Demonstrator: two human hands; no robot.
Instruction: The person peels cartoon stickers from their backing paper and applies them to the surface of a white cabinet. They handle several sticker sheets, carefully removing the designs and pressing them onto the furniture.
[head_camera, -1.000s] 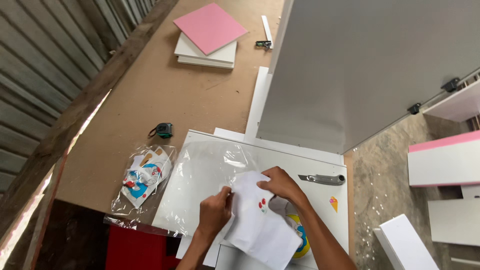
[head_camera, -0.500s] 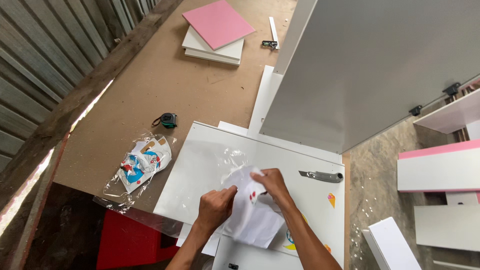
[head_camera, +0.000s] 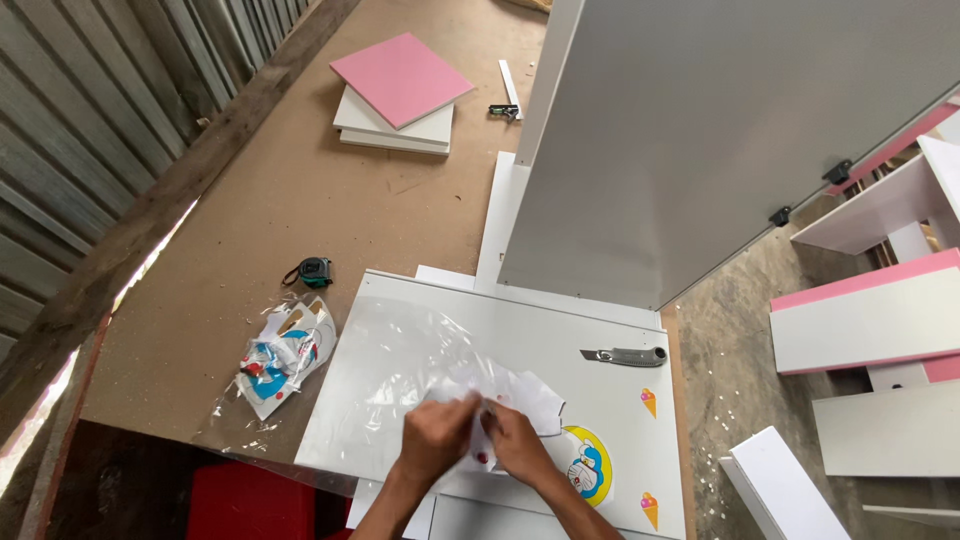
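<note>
- Peeling is looking like the step in hand: both hands are pinching a white sticker sheet (head_camera: 505, 405) at the near edge of a white panel (head_camera: 520, 330) lying on the counter (head_camera: 300, 210).
- The left hand (head_camera: 437, 437) is closing its fingers on the sheet's near side, and the right hand (head_camera: 520, 445) is gripping the paper right beside it, the fingertips nearly touching.
- To do this well, I judge that one hand should be pinning the backing flat while the other is lifting only the cut edge, slowly, so the thin paper is not tearing or folding onto itself.
- The sheet is looking crumpled and cut to an irregular outline, white with small red spots; part of it is hidden under the hands.
- A round cartoon sticker (head_camera: 588, 467), blue and yellow, is already sitting on the panel just right of the hands, with two ice-cream cone stickers (head_camera: 650, 402) near the panel's right edge.
- Clear plastic film (head_camera: 400, 350) is lying wrinkled over the panel's left part.
- A utility knife (head_camera: 625, 356) is resting on the panel, well apart from the hands.
</note>
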